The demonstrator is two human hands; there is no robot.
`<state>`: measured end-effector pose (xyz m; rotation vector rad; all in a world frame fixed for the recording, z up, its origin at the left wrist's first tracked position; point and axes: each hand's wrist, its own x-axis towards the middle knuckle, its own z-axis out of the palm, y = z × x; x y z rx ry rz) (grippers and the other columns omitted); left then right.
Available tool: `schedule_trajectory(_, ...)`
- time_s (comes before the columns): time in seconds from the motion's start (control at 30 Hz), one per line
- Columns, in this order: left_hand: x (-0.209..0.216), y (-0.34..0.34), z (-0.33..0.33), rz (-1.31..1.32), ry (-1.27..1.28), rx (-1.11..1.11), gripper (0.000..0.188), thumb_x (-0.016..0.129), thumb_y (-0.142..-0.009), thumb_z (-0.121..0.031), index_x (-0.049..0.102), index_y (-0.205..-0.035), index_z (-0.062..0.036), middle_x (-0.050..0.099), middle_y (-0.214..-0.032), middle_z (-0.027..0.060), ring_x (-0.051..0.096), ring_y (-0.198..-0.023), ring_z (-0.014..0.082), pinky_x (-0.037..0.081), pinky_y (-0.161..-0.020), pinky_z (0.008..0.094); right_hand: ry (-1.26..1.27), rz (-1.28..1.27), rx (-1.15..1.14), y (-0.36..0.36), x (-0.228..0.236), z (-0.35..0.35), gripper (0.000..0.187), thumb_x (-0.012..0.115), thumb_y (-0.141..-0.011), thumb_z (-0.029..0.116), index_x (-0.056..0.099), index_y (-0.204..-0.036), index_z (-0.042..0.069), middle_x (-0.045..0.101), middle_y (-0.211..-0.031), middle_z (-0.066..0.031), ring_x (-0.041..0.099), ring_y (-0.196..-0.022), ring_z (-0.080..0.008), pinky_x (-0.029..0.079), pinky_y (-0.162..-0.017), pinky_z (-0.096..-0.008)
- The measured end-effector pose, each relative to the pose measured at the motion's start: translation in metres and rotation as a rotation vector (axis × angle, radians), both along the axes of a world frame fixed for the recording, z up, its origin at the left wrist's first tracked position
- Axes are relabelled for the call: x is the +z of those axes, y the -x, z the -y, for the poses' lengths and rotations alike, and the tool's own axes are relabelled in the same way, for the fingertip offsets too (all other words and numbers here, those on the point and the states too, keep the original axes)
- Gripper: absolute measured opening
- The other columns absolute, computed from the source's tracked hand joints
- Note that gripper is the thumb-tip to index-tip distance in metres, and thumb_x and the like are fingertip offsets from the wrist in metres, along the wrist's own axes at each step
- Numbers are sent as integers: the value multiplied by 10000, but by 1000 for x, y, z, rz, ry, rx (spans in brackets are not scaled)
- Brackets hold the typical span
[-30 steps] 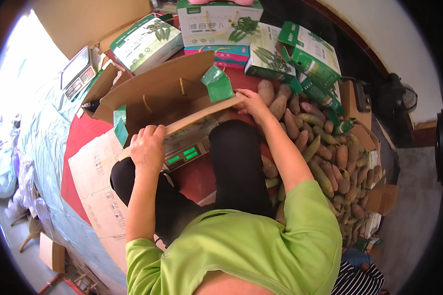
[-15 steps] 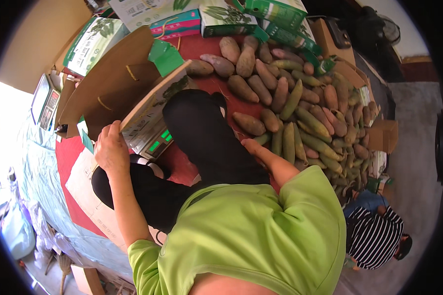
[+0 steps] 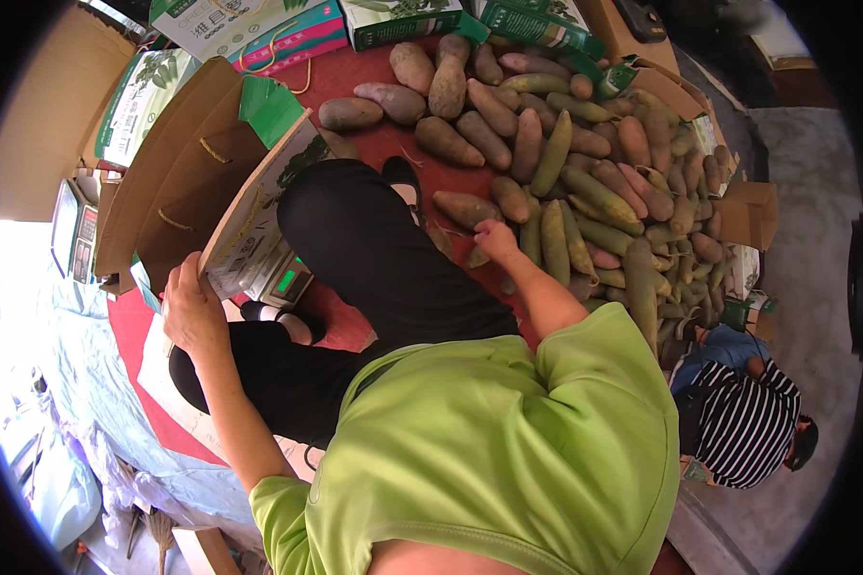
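My left hand is closed on the near edge of an open cardboard gift carton with yellow rope handles and a green flap. That carton stands on a scale with a lit green display, beside my black-trousered leg; its contents are hidden. To the right, my right hand has its fingers curled together at the edge of a heap of long green and reddish radishes. A brownish radish lies just beyond those fingers. Whatever is under them is mostly covered.
A second scale stands left of the carton. Printed boxes line the far side of the red ground cover. At right, a person in a striped top crouches by the heap. Plastic sheeting covers the left.
The view has shifted, with the scene sliding left and up. My right hand has come out from beside my leg and moved farther away, toward the brownish radish. My left hand keeps the carton's edge.
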<state>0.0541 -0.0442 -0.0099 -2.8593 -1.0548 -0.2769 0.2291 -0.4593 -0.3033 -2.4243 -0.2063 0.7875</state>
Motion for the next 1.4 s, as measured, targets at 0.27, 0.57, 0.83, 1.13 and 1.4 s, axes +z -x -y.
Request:
schedule_trajectory(0.27,2,0,1,-20,2,-20,270,570,-819,-64,615,-1059,-180,635,-959,16,621,-886,274,500,-689,398,343,356,-55,-37,62,-2,352,686,-725,121,608,-1068,106,549,-1143,-119,484,-1109,-322,440,-921,-402)
schedule_trajectory(0.57,0,2,5,-4,-24,-16,289,562,-817,-60,619,-1070,-186,635,-966,9,620,-904,260,506,-718,391,678,477,490,-41,59,-15,289,555,-784,107,608,-1066,145,488,-1279,-77,391,-1258,-263,315,-1018,-480)
schedule_trajectory(0.83,-1,0,4,5,-24,-3,289,557,-814,-53,622,-1064,-183,636,-967,8,617,-913,255,503,-732,383,669,588,127,-61,78,28,512,624,-777,158,455,-1260,167,434,-1333,-61,387,-1256,-265,356,-970,-543)
schedule_trajectory(1.13,-2,2,4,48,-33,-29,272,583,-792,-56,626,-1030,-180,623,-909,31,616,-882,256,493,-723,382,533,271,-327,-61,83,40,746,788,-632,283,460,-1288,143,509,-1230,-127,472,-1159,-333,435,-941,-459)
schedule_trajectory(1.4,-1,3,1,59,-75,-65,251,597,-775,-58,619,-1003,-162,623,-880,25,619,-860,229,485,-731,362,-22,278,-375,-85,73,20,678,795,-634,146,526,-1238,1,635,-1076,-155,605,-996,-263,456,-900,-344)
